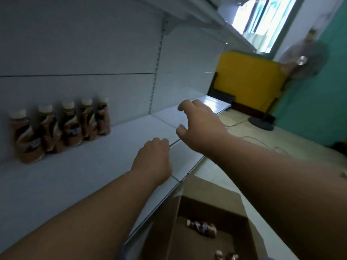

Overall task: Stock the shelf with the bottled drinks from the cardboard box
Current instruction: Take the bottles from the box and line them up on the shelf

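Several brown bottled drinks (62, 126) with white caps stand upright in a row at the back left of the white shelf (116, 147). Over the shelf's front part my left hand (153, 160) hovers with fingers curled and nothing in it. Further right, my right hand (199, 126) is held above the shelf, fingers spread, holding nothing. Below the shelf edge sits the open cardboard box (242, 209). One bottle (201, 228) lies on its side in it, and more bottles (226, 256) show at the bottom edge of the view.
Another white shelf (212, 17) runs overhead. A yellow cabinet (247, 79) stands past the shelf's far end. A standing fan (304, 62) with its round base (261, 123) and a cable on the floor are beside the green wall.
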The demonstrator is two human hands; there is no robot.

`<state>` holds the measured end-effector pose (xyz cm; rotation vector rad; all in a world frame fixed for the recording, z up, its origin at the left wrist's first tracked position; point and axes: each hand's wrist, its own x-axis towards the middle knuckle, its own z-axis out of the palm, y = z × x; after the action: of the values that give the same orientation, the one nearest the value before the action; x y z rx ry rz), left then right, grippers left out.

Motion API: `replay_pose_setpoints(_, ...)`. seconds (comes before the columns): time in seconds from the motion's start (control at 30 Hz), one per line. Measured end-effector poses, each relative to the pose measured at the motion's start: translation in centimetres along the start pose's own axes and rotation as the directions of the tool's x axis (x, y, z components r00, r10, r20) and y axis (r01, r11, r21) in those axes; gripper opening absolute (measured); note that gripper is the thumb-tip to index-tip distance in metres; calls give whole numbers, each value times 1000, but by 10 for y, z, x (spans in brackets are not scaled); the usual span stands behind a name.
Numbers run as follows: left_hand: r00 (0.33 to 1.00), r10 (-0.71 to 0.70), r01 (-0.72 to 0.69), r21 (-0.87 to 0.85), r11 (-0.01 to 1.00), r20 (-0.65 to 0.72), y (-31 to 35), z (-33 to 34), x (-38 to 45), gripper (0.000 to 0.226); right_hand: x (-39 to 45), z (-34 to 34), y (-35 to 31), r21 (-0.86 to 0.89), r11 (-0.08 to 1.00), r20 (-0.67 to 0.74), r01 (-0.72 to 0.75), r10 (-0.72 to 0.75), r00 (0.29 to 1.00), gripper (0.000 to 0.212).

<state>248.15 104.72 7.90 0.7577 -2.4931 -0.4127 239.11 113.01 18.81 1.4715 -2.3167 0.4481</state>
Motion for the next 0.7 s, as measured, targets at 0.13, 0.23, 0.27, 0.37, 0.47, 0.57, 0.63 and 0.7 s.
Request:
replay_pose_setpoints(0.13, 989, 70, -58, -95, 994, 129, 48, 43, -28, 20, -62, -9, 42, 17, 993, 11, -117, 116, 993, 42)
replay_pose_setpoints(0.23, 958, 113, -94, -84, 992, 262, 72, 91, -50, 23, -104, 7, 77, 24, 979, 48, -204, 202, 978, 42)
replay_pose_setpoints(0.27, 945, 116, -95, -83, 992, 306, 79, 109, -57, 23, -119, 17, 90, 15, 975, 61, -221, 220, 974, 43)
replay_pose_setpoints(0.37, 896, 113, -84, -87, 993, 430, 91, 171, -76, 24, -162, 60, 130, 3, 959, 157, -283, 279, 947, 41)
replay_pose_setpoints(0.47, 834, 56, -38, -43, 998, 550, 87, 232, -93, 27, -200, 116, 169, 0, 946, 291, -324, 309, 905, 39)
replay_pose_setpoints(0.57, 766, -1, 12, -13, 1000, 643, 73, 283, -99, 37, -225, 174, 202, 23, 930, 399, -366, 327, 857, 36)
replay_pose_setpoints(0.63, 738, -21, 33, -5, 999, 675, 61, 313, -97, 37, -233, 215, 221, 24, 922, 467, -386, 331, 820, 32)
replay_pose_setpoints(0.7, 717, -49, 55, 14, 998, 695, 48, 344, -89, 34, -237, 256, 238, 13, 923, 532, -383, 318, 785, 31)
